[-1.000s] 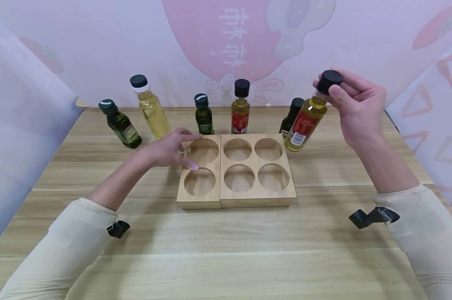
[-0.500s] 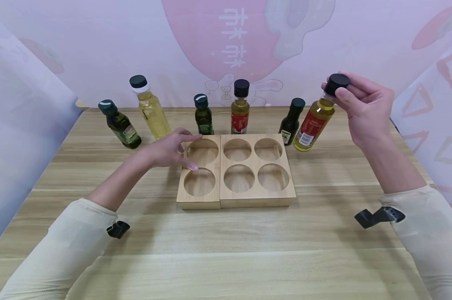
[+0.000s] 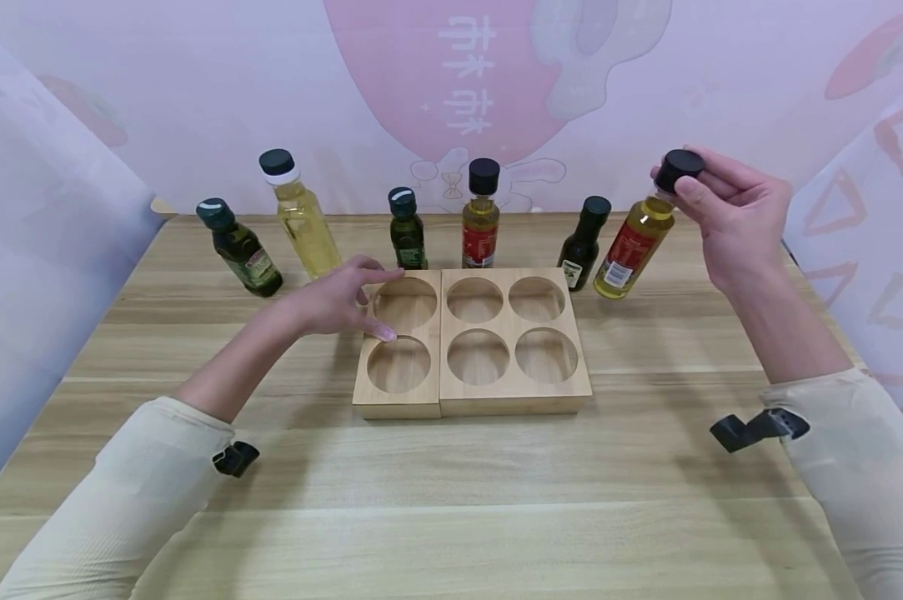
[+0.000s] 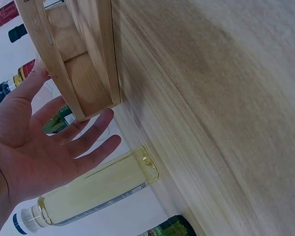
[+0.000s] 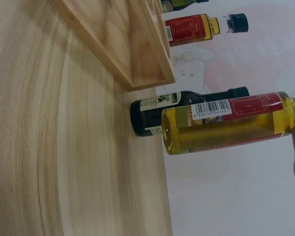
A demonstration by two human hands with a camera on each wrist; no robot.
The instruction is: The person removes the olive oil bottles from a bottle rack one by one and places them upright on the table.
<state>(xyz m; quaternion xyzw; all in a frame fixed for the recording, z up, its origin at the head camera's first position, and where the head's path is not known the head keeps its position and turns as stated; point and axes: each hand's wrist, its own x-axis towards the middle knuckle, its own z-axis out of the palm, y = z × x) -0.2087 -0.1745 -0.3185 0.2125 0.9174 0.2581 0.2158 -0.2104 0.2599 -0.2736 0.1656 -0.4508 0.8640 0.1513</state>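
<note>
A pale wooden bottle holder with several round holes (image 3: 513,392) lies mid-table, made of a narrow left block and a wider right block. My left hand (image 3: 336,298) rests on the left block's side and top, thumb and fingers spread; its other fingers extend beside the wood (image 4: 64,132). By its black cap, my right hand (image 3: 747,212) pinches an oil bottle with a red label (image 3: 631,250). The bottle tilts, base toward the holder, and hangs above the table in the right wrist view (image 5: 231,123). Just left of it stands a small dark bottle (image 3: 581,248).
Behind the holder stand a red-labelled oil bottle (image 3: 481,221) and a small green bottle (image 3: 408,233). Farther left are a tall pale-yellow oil bottle (image 3: 304,225) and another dark green bottle (image 3: 244,254). A printed curtain (image 3: 233,83) hangs behind the wood-grain table (image 3: 496,500).
My right hand has carried the red-labelled oil bottle to the right, away from the holder, uncovering the small dark bottle; it has slowed lately. The left hand has stayed put.
</note>
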